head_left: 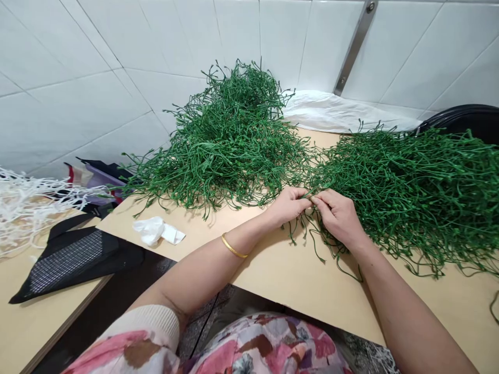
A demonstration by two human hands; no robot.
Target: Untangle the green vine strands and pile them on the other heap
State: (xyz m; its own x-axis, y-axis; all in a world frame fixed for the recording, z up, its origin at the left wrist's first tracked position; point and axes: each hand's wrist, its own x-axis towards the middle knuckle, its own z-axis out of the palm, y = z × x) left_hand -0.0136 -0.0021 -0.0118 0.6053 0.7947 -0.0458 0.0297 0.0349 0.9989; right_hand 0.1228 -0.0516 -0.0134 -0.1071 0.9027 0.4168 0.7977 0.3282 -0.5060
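Note:
Both of my hands meet at the middle of the board, fingertips almost touching. My left hand [289, 206] is closed in a pinch on a thin green cord [307, 196]. My right hand [338, 214] pinches the same cord just beside it, thumb against forefinger. The exact spot between the fingertips is partly hidden. A tall heap of green cords with knotted-looking ends [234, 140] lies to the left and behind my hands. Another wide pile of green cords [421, 192] spreads to the right. A few loose strands hang below my fingers.
A crumpled white tissue [154, 229] lies on the tan tabletop [284, 275], left of my forearm. Further left are a black mesh pouch [70, 259] and white cords [35, 208]. White cloth [335, 111] and a black rounded object [463, 118] sit against the tiled wall.

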